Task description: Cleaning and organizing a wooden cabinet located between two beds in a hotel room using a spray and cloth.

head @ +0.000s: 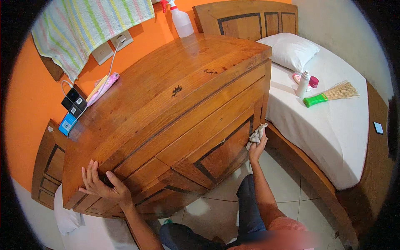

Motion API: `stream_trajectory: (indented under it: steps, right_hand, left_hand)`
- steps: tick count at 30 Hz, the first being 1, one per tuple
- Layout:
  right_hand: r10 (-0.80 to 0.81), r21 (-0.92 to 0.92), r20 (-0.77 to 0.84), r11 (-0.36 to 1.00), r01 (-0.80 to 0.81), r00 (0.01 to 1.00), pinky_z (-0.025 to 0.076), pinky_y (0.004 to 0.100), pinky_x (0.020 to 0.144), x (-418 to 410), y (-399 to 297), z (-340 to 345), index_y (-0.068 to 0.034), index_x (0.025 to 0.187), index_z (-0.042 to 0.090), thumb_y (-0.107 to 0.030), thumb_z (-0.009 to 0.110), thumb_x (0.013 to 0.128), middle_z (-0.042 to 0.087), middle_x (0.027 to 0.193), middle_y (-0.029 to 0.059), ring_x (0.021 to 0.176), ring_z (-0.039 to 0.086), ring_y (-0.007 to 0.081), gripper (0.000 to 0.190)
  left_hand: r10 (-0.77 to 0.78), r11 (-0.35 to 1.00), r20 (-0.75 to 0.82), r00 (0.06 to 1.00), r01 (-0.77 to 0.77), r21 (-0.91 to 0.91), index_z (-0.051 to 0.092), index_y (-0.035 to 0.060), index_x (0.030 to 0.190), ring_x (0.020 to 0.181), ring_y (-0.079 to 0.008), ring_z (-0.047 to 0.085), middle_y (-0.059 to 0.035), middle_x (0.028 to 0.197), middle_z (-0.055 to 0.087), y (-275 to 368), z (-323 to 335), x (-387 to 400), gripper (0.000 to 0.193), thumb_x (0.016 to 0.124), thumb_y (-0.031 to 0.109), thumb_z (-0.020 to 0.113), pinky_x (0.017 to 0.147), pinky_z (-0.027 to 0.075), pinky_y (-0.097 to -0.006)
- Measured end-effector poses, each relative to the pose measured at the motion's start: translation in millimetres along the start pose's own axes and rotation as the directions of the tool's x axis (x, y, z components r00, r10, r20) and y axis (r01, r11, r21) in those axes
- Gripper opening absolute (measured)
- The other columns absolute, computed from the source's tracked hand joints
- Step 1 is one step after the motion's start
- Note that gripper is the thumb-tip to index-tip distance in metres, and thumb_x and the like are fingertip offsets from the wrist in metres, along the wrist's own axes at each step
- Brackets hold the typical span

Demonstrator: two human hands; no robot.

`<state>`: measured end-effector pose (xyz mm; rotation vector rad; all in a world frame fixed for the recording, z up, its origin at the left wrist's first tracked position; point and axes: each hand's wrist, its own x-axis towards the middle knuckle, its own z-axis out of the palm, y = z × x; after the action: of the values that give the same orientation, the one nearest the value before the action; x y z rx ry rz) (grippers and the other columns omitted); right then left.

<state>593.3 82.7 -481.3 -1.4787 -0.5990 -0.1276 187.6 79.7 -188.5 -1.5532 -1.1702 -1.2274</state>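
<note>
Before me stands a wooden cabinet [140, 109] with drawers and dark-trimmed doors. My right hand [258, 149] grips a crumpled pale cloth [257, 136] against the cabinet's front, near its right edge. At the near left corner of the top, my left hand [104, 184] rests with its fingers spread and nothing held. Two dark marks show on the wood: one patch [177, 90] near the front edge and another [209, 71] farther right.
A spray bottle [182, 23] stands at the back. Along the wall edge lie black devices [74, 101], a blue box [67, 123], cables and a pink packet [104, 87]. On the right bed [315, 131] are a short broom [331, 93], a white bottle [303, 84] and a pillow [289, 50].
</note>
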Motion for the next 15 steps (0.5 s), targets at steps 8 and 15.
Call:
stream_trajectory:
  steps: [8, 15]
  right_hand:
    - [0.072, -0.004, -0.025, 0.997, -0.072, 0.997, 0.034, 0.0379, 0.096, -9, 28, 5, -0.006, 0.136, 0.037, 0.012, 0.041, 0.072, 0.045, 0.112, 0.0176, 0.109, 0.045, 0.0349, 0.067]
    - [0.232, 0.07, -0.061, 0.971, -0.228, 0.971, 0.035, 0.037, 0.097, -30, 83, 15, -0.006, 0.136, 0.037, 0.0, 0.044, 0.087, 0.044, 0.126, 0.0173, 0.114, 0.046, 0.0313, 0.05]
  left_hand:
    - [0.016, 1.0, -0.017, 1.0, -0.016, 0.017, 0.054, 0.0123, 0.117, 0.125, -0.0265, 0.04, -0.0006, 0.121, 0.055, 0, 2, 0, 0.032, 0.09, 0.029, 0.046, 0.106, -0.002, -0.0579]
    - [0.028, 0.999, -0.018, 0.999, -0.027, 0.02, 0.054, 0.0114, 0.117, 0.125, -0.0264, 0.04, -0.0009, 0.12, 0.055, -2, 2, 0, 0.033, 0.09, 0.029, 0.045, 0.107, -0.001, -0.0566]
